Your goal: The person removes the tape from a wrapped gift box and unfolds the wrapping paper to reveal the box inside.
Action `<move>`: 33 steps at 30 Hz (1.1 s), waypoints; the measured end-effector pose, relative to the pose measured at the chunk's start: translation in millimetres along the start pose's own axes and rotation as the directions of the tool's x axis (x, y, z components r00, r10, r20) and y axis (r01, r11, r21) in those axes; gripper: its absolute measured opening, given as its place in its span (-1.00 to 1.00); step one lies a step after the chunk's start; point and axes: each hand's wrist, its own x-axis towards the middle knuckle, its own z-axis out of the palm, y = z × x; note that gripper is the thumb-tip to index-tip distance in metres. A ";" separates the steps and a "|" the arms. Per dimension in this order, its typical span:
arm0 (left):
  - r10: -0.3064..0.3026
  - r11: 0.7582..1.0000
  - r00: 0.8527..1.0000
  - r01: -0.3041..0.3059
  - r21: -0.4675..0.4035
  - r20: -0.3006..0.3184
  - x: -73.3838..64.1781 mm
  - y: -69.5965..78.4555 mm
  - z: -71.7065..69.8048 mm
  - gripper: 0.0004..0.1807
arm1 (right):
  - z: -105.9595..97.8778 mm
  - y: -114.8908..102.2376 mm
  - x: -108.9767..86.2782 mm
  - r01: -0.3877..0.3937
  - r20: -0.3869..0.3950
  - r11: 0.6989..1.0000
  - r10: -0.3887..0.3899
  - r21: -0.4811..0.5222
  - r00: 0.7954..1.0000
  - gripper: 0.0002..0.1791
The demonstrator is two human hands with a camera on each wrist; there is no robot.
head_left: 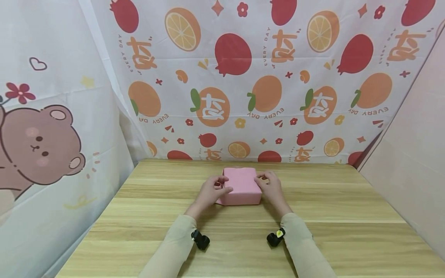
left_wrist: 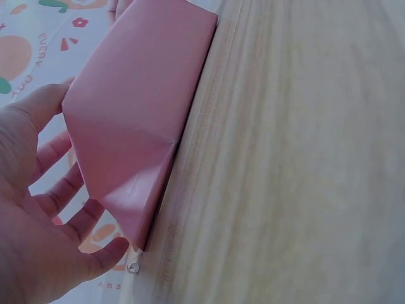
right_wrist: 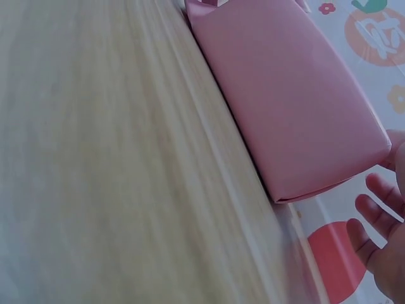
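Observation:
A box wrapped in pink paper (head_left: pixel 241 181) sits on the table between my two hands. My left hand (head_left: pixel 210 191) grips its left side, thumb over the top edge and other fingers spread along the side. At that end a folded paper flap (left_wrist: pixel 130 202) juts out in a slanted point, with my fingers partly behind it. My right hand (head_left: pixel 272 187) holds the upper right edge by thumb and forefinger. Its other fingers (right_wrist: pixel 373 218) curve loosely beside the box end, where a paper seam (right_wrist: pixel 323 190) shows along the bottom.
The wooden table (head_left: pixel 330 216) stretches around the box. A fruit-print cloth (head_left: pixel 236 92) hangs behind its far edge, a bear-print cloth (head_left: pixel 41 146) on the left and a pale panel (head_left: pixel 410 146) on the right. Small black cameras (head_left: pixel 200 239) are strapped at both wrists.

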 end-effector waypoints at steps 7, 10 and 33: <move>-0.022 1.000 1.000 0.022 -0.021 0.003 0.8 -2.0 1.0 -0.60 | 1.5 0.6 1.3 0.023 0.012 1.000 -0.023 -0.004 1.000 -0.87; -0.025 0.999 1.000 0.025 -0.027 0.004 1.2 -3.0 1.5 -0.60 | 1.3 0.9 1.4 0.025 0.010 1.000 -0.025 -0.006 1.000 -0.86; -0.011 0.998 1.000 0.012 -0.054 0.006 0.8 -1.7 0.2 -0.59 | -7.9 10.1 1.2 -0.156 -0.084 0.988 0.155 -0.006 0.984 -0.85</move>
